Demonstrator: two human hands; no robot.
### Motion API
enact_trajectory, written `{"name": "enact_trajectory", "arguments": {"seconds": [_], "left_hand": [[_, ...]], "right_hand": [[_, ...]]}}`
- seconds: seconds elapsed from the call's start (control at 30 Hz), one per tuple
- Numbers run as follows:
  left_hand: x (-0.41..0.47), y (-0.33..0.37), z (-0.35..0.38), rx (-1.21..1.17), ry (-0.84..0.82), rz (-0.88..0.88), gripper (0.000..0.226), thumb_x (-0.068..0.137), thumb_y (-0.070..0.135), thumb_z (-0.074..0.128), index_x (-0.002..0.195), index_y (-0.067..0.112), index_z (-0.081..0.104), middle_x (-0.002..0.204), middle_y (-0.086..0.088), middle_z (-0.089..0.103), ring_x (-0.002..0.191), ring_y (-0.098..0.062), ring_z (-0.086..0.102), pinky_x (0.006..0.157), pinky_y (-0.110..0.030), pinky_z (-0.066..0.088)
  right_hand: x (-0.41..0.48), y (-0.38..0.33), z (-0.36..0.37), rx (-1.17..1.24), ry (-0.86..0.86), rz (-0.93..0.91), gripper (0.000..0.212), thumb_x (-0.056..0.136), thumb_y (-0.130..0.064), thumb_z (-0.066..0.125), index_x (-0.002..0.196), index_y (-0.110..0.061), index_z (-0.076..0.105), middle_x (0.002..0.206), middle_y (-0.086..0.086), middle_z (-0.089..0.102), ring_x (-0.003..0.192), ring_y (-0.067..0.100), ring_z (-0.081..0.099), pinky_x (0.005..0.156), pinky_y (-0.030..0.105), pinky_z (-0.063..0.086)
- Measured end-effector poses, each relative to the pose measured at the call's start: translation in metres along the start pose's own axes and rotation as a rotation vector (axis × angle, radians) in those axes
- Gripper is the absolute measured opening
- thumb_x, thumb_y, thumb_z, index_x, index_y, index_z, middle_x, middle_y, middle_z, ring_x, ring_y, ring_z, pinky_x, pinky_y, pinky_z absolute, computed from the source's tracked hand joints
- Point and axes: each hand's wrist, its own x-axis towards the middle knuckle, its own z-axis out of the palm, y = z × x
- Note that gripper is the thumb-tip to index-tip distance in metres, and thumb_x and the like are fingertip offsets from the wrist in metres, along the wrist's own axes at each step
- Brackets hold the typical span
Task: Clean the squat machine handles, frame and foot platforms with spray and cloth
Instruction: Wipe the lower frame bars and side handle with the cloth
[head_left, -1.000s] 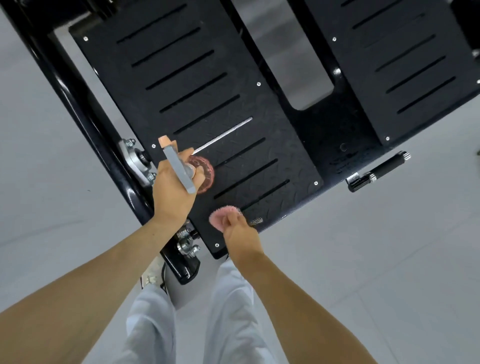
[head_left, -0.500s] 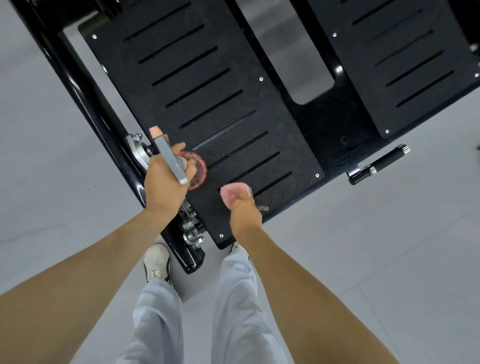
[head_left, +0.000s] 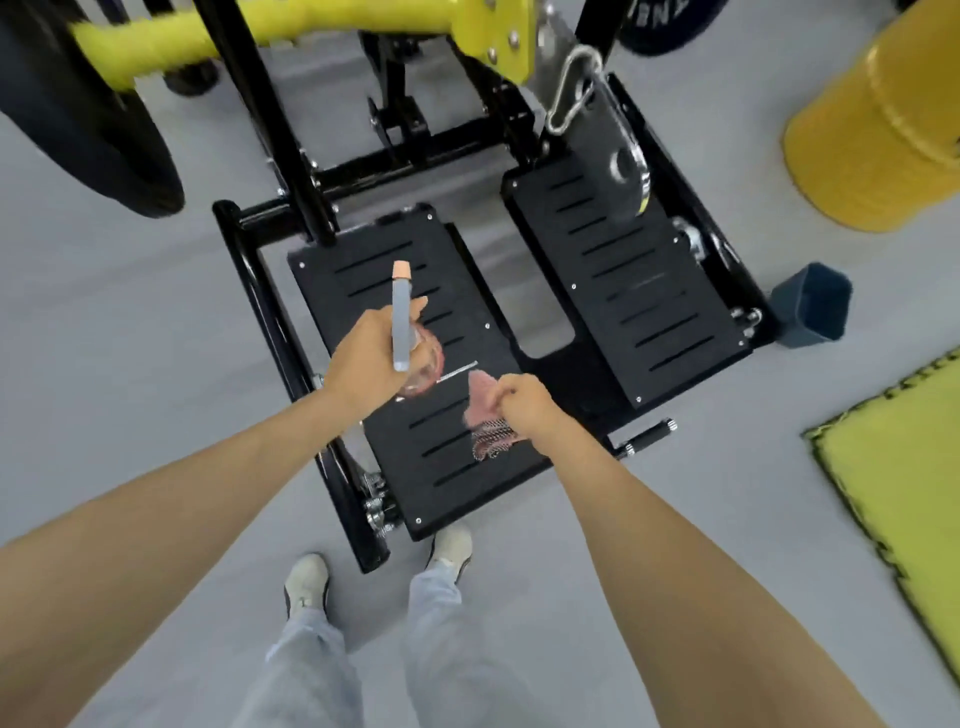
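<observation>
My left hand (head_left: 363, 358) grips a spray bottle (head_left: 401, 322) with a grey head, an orange nozzle and a clear pinkish body, held above the left foot platform (head_left: 441, 467) of the black squat machine. My right hand (head_left: 524, 402) is closed on a pink cloth (head_left: 485, 410) that hangs over the same platform. The right foot platform (head_left: 649, 291) lies beyond it, slotted and black. The black frame tube (head_left: 260, 312) runs along the left side. A short black handle (head_left: 647, 437) with a silver tip sticks out to the right of my right wrist.
A yellow bar (head_left: 311, 26) and a black weight plate (head_left: 78, 130) sit at the top left. A yellow drum (head_left: 878, 135) and a small blue bin (head_left: 810, 304) stand at the right. A green mat (head_left: 904, 478) lies on the grey floor. My shoes (head_left: 306, 582) are near the frame's front end.
The view has pulled back and up, so the whole machine shows. Both hands have risen off the left platform; the cloth now hangs loose from my right hand.
</observation>
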Motion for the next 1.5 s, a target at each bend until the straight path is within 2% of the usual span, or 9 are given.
{"name": "enact_trajectory", "arguments": {"seconds": [0.13,0.2,0.27,0.4,0.63,0.9,1.1,1.33,1.5], "left_hand": [[-0.017,0.078,-0.044,-0.067,0.037,0.089,0.024,0.085,0.006,0.061,0.070,0.022,0.051,0.129,0.004,0.057,0.109,-0.006,0.055,0.093,-0.045,0.048],[-0.028,0.110,-0.064,-0.080,0.069,0.103,0.014,0.083,0.017,0.060,0.095,0.010,0.060,0.112,-0.001,0.063,0.090,-0.008,0.058,0.088,-0.050,0.050],[-0.043,0.136,-0.081,-0.094,0.069,0.131,0.047,0.074,0.037,0.055,0.120,0.025,0.054,0.091,0.003,0.061,0.086,-0.023,0.060,0.086,-0.053,0.049],[-0.079,0.170,-0.108,-0.097,0.075,0.231,0.035,0.068,0.047,0.050,0.102,0.043,0.047,0.097,-0.006,0.064,0.092,-0.033,0.062,0.085,-0.055,0.049],[-0.155,0.209,-0.131,-0.075,0.138,0.281,0.056,0.087,0.015,0.055,0.139,0.009,0.036,0.066,-0.001,0.049,0.062,-0.019,0.048,0.059,-0.035,0.041],[-0.219,0.266,-0.122,0.006,0.149,0.328,0.021,0.090,0.017,0.057,0.111,0.018,0.053,0.059,0.006,0.049,0.053,-0.013,0.041,0.055,-0.029,0.034],[-0.231,0.333,-0.049,-0.126,0.099,0.383,0.018,0.089,0.006,0.057,0.098,0.019,0.049,0.063,-0.002,0.044,0.059,-0.012,0.041,0.052,-0.016,0.036],[-0.220,0.416,0.096,-0.390,0.001,0.304,0.027,0.079,0.013,0.075,0.066,0.014,0.050,0.053,0.006,0.045,0.052,-0.007,0.046,0.061,-0.024,0.042],[-0.207,0.445,0.159,-0.458,0.042,0.220,0.040,0.077,0.007,0.075,0.108,-0.009,0.058,0.068,-0.006,0.051,0.055,-0.005,0.048,0.062,-0.019,0.045]], "right_hand": [[-0.043,-0.059,-0.014,0.155,-0.032,0.087,0.036,0.085,-0.010,0.063,0.116,0.008,0.058,0.110,0.020,0.065,0.102,0.035,0.063,0.084,0.043,0.054],[-0.069,-0.088,-0.015,0.316,0.002,0.095,0.035,0.091,-0.023,0.055,0.118,-0.001,0.057,0.105,0.016,0.067,0.096,0.034,0.065,0.076,0.046,0.058],[-0.098,-0.110,-0.016,0.518,0.015,0.101,0.030,0.097,-0.030,0.046,0.112,-0.008,0.059,0.092,0.010,0.067,0.091,0.026,0.066,0.057,0.041,0.060],[-0.156,-0.119,-0.018,0.756,0.016,0.003,0.029,0.097,-0.033,0.047,0.098,-0.009,0.064,0.086,0.008,0.065,0.079,0.021,0.064,0.061,0.040,0.059],[-0.245,-0.102,-0.001,0.877,-0.101,-0.110,0.066,0.094,-0.064,0.030,0.118,-0.013,0.065,0.115,0.014,0.066,0.100,0.028,0.063,0.063,0.031,0.053],[-0.316,-0.078,-0.007,0.967,-0.133,-0.219,0.073,0.088,-0.075,0.023,0.117,-0.022,0.064,0.112,0.009,0.070,0.105,0.030,0.065,0.098,0.052,0.047],[-0.303,-0.015,-0.094,0.912,-0.064,-0.276,0.093,0.058,-0.090,0.048,0.124,-0.026,0.062,0.115,0.008,0.069,0.105,0.032,0.066,0.099,0.054,0.045],[-0.309,0.082,-0.241,0.826,-0.007,-0.236,0.067,0.082,-0.073,0.038,0.107,-0.021,0.071,0.105,0.011,0.072,0.099,0.034,0.068,0.098,0.053,0.046],[-0.293,0.121,-0.297,0.789,-0.049,-0.195,0.069,0.080,-0.075,0.043,0.110,-0.019,0.070,0.112,0.012,0.070,0.103,0.033,0.067,0.099,0.056,0.045]]}}
